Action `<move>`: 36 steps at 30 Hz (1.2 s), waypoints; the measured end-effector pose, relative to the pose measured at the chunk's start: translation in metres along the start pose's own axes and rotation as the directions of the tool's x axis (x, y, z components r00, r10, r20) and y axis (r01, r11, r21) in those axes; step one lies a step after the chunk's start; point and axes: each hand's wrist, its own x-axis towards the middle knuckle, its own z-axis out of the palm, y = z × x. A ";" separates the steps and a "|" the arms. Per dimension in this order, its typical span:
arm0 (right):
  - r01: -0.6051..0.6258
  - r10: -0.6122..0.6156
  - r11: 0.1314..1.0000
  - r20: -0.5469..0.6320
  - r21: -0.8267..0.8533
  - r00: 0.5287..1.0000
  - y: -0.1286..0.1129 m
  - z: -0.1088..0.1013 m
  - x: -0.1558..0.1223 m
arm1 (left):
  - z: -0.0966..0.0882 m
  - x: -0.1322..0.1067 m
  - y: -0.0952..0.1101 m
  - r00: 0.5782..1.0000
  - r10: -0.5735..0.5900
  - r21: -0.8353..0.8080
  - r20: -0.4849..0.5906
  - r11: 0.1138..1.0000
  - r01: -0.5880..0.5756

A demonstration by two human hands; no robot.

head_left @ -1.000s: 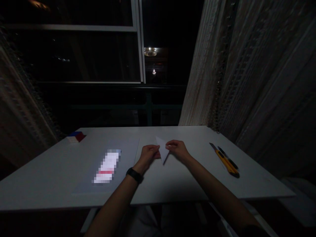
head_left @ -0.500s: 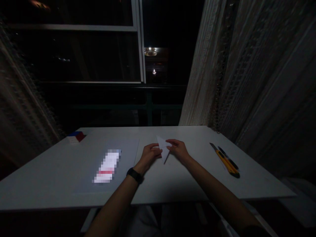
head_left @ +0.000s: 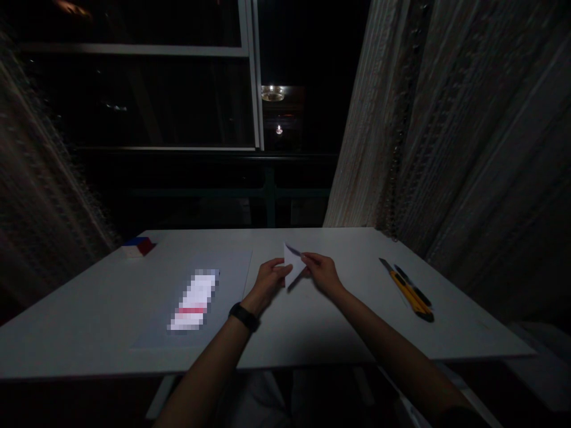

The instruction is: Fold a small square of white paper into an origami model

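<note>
A small folded piece of white paper (head_left: 292,268) is held up over the middle of the table, roughly triangular, with a shaded fold along its upper right edge. My left hand (head_left: 270,279) grips its left side, the thumb lying across the front face. On the right side, my right hand (head_left: 324,273) pinches the paper's edge between thumb and fingers. Some fingertips are hidden behind the paper. A dark watch (head_left: 244,317) is on my left wrist.
The white table (head_left: 312,342) carries a lit phone (head_left: 194,302) on a paper sheet (head_left: 236,276) at left. A red, white and blue cube (head_left: 137,246) sits far left. At right lie a yellow utility knife (head_left: 411,294) and a dark pen-like object (head_left: 414,286).
The folded paper has turned in my hands: its earlier kite-like outline with a flap across it now shows as a flatter triangle. My hands have barely shifted.
</note>
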 end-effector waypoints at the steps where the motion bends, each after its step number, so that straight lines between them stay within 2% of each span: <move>1: 0.015 -0.015 1.000 0.002 -0.020 1.000 0.000 0.000 -0.001 | 0.000 0.000 0.000 1.000 0.000 -0.007 0.013 1.000 0.001; 4: 0.034 -0.034 0.999 0.036 -0.012 0.999 -0.001 0.002 -0.004 | 0.000 0.000 0.000 0.998 -0.013 -0.051 0.068 0.999 0.017; 7: 0.051 -0.052 0.998 0.071 0.020 0.996 -0.002 0.005 -0.007 | 0.001 0.000 0.000 0.986 -0.074 -0.149 0.147 0.984 0.096; 9: 0.079 -0.080 0.997 0.068 0.014 0.995 -0.004 0.006 -0.008 | 0.001 -0.001 0.002 0.960 -0.137 -0.256 0.244 0.946 0.200; 12: 0.118 -0.117 0.993 0.025 -0.029 0.993 -0.006 0.006 -0.010 | 0.002 -0.004 0.006 0.886 -0.204 -0.347 0.416 0.865 0.362; 14: 0.132 -0.133 0.988 -0.007 -0.076 0.991 -0.009 0.005 -0.011 | 0.002 -0.004 0.008 0.856 -0.219 -0.360 0.468 0.837 0.412; 16: 0.150 -0.154 0.981 -0.030 -0.123 0.988 -0.012 0.005 -0.013 | 0.001 -0.004 0.008 0.855 -0.222 -0.371 0.469 0.829 0.419; 23: 0.218 -0.223 0.964 -0.017 -0.152 0.975 -0.022 0.009 -0.020 | -0.003 0.005 0.003 0.948 -0.181 -0.339 0.263 0.902 0.267; 28: 0.252 -0.258 0.950 -0.007 -0.186 0.966 -0.023 0.009 -0.021 | -0.004 0.007 0.001 0.974 -0.161 -0.342 0.160 0.916 0.208; 31: 0.270 -0.271 0.947 0.019 -0.175 0.962 -0.020 0.009 -0.020 | -0.004 0.005 0.002 0.988 -0.086 -0.326 0.131 0.937 0.125; 34: 0.239 -0.239 0.959 0.020 -0.151 0.971 -0.018 0.009 -0.017 | -0.003 0.002 0.004 0.986 0.047 -0.261 0.159 0.965 -0.004; 36: 0.208 -0.207 0.969 0.018 -0.130 0.978 -0.017 0.009 -0.015 | -0.002 0.000 0.004 0.980 0.097 -0.192 0.176 0.979 -0.062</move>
